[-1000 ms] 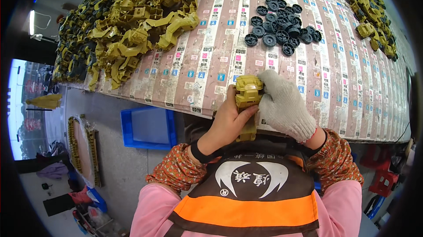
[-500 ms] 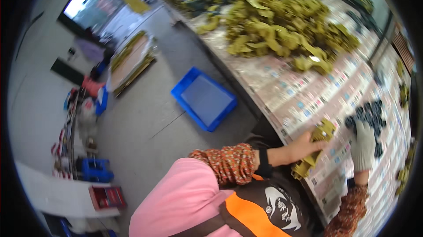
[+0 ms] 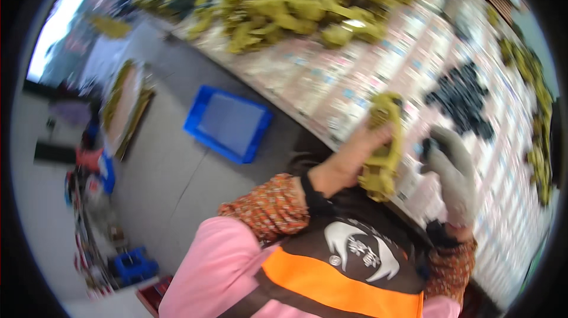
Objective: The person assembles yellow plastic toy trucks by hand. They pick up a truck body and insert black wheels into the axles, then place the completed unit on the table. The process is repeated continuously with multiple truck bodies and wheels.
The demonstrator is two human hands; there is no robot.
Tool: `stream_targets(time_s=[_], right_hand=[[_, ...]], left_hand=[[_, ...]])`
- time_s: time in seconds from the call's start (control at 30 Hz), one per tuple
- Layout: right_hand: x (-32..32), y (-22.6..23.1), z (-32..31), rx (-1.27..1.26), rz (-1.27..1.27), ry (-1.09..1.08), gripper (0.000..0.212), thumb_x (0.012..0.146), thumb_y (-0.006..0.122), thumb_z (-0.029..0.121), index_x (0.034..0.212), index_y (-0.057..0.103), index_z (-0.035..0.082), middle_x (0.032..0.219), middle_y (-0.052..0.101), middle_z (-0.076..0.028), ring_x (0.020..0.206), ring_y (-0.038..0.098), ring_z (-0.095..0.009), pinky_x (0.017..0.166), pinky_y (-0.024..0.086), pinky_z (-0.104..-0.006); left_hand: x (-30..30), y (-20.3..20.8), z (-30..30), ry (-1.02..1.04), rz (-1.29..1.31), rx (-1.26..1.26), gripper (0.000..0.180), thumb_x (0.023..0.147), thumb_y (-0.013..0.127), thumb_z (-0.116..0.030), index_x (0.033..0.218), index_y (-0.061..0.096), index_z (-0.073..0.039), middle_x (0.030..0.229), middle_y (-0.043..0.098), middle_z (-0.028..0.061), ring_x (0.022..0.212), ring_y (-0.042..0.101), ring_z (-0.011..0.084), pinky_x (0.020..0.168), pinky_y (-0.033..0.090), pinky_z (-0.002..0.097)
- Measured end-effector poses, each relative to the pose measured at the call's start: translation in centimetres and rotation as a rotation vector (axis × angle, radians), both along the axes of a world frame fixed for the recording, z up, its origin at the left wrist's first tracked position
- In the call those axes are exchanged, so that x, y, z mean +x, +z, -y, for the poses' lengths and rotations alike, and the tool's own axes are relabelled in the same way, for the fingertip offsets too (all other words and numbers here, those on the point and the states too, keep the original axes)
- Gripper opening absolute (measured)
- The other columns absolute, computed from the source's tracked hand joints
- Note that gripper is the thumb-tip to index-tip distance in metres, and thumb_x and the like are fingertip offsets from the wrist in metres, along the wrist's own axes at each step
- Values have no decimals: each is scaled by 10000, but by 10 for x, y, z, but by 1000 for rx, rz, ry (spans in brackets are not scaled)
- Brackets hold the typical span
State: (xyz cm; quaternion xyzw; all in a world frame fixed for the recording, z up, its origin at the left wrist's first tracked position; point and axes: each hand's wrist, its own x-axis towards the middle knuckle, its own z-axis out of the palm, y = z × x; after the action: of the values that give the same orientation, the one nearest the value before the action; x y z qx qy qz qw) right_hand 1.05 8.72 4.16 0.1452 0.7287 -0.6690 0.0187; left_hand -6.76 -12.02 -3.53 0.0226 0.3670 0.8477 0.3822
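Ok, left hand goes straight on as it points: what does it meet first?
Left hand: probably the cluster of black wheels, past the yellow plastic part it holds; depth unclear, it might pass above.

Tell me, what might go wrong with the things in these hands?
The small dark piece could slip from the gloved right hand, since only its fingertips seem to hold it. The yellow part, in the left hand near the edge of the table, might fall if gripped loosely.
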Motion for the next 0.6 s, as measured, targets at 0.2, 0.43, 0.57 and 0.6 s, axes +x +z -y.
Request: stream_targets(time_s=[0.2,0.43,0.57,0.6], right_hand=[[35,-29,15,-317,39,-31,467,983,672,48,1422,548,-53,1278,659,-114,1131,678,-182,1004,559,-329],[51,-31,31,-417,70,-55,422,1028,632,53,1435,561,-33,1308,665,-125,1146,681,-185,1010,583,-340],[52,-33,34,-267,62,-57,415,1037,615,55,1439,581,-42,1279,695,-148,1116,691,-179,999,570,-320],[53,-36,36,-199,47,-53,411,1043,605,58,1441,586,-44,1278,701,-157,1122,691,-181,997,567,-316]], left_hand=[[6,4,-5,70,16,-87,410,1023,723,-421,1245,589,-104,974,695,34,766,726,175,690,660,392],[13,-1,-15,136,-118,-129,434,1028,748,-278,1347,510,-104,1145,634,21,960,680,126,800,624,316],[17,-2,-17,197,-222,-168,449,1023,757,-227,1363,494,-99,1163,633,27,983,671,121,828,614,315],[19,-2,-18,218,-249,-164,456,1021,759,-215,1368,487,-99,1177,632,28,1002,665,120,853,604,313]])
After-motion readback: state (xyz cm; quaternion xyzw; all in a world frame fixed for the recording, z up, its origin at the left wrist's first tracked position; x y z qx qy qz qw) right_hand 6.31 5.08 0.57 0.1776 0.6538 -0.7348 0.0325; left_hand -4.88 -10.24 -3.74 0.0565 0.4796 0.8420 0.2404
